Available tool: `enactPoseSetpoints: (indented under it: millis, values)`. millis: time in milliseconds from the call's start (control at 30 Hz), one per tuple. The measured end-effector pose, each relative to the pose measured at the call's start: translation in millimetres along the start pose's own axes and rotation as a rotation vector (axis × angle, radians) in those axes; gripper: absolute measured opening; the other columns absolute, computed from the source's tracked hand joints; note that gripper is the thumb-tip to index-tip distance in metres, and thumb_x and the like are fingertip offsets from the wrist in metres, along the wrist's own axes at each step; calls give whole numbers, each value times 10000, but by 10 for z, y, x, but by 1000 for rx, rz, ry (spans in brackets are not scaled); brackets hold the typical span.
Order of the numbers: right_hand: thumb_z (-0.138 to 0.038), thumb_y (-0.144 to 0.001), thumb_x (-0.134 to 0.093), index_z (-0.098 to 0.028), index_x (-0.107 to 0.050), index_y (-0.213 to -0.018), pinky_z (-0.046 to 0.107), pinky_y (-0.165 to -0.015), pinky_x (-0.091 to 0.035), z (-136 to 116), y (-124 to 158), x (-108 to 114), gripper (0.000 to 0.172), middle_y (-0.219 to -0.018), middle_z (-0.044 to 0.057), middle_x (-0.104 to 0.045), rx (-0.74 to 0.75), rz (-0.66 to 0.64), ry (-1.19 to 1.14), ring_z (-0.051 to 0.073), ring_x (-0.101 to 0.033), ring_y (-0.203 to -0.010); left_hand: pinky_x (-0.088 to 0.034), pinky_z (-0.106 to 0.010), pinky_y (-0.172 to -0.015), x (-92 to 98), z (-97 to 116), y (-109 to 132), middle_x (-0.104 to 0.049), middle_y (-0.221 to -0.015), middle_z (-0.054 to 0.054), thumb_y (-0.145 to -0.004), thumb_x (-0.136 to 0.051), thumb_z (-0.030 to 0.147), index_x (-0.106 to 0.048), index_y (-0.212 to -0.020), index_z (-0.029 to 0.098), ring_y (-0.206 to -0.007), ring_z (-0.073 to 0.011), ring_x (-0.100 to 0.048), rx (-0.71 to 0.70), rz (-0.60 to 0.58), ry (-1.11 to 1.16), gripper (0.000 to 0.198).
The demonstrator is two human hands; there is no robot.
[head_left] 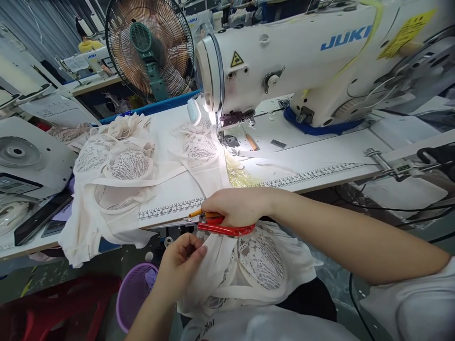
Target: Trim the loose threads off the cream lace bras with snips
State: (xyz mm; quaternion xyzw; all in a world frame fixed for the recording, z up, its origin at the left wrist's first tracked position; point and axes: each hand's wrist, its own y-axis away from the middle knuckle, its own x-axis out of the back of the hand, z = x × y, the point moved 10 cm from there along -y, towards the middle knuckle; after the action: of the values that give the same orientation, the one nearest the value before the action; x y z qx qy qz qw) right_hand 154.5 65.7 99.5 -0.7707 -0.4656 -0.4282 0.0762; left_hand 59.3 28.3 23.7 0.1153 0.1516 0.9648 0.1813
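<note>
R hand (236, 207): fist round red snips (227, 230), blades mostly hidden.
L hand (182, 258): pinching lace garment (261, 263) edge, fingertips part hidden.
Lace garment: lower part behind shirt (270, 327).

The red snips (227, 229) have glossy plastic handles, and the cream lace garment (261, 258) is matt cloth with an open, rough-looking mesh. The sewing machine (302, 52) has a smooth, glossy white enamelled body, while the table (320, 154) looks smooth and matt; near its front left corner the purple basket (133, 293) is ribbed plastic.
</note>
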Motion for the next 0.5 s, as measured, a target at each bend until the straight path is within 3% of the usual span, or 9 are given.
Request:
enactPoseSetpoints:
  millis: [367, 500]
  values:
    - [-116, -710, -492, -214, -333, -603, 267, -465, -289, -64, -46, -16, 216, -589, -34, -406, -1, -19, 18, 131, -376, -528, -308, -206, -512, 60, -25, 7, -451, -615, 28, -759, -624, 419, -496, -671, 167, -561, -105, -373, 10, 35, -22, 297]
    - [-120, -698, -498, -211, -347, -609, 265, -477, -295, -87, -66, -43, 197, -602, -32, -413, 14, -36, 7, 129, -387, -535, -431, -273, -693, 51, 163, 23, -591, -801, -42, -816, -569, 363, -566, -834, 173, -750, -175, -532, -123, 63, -137, 191]
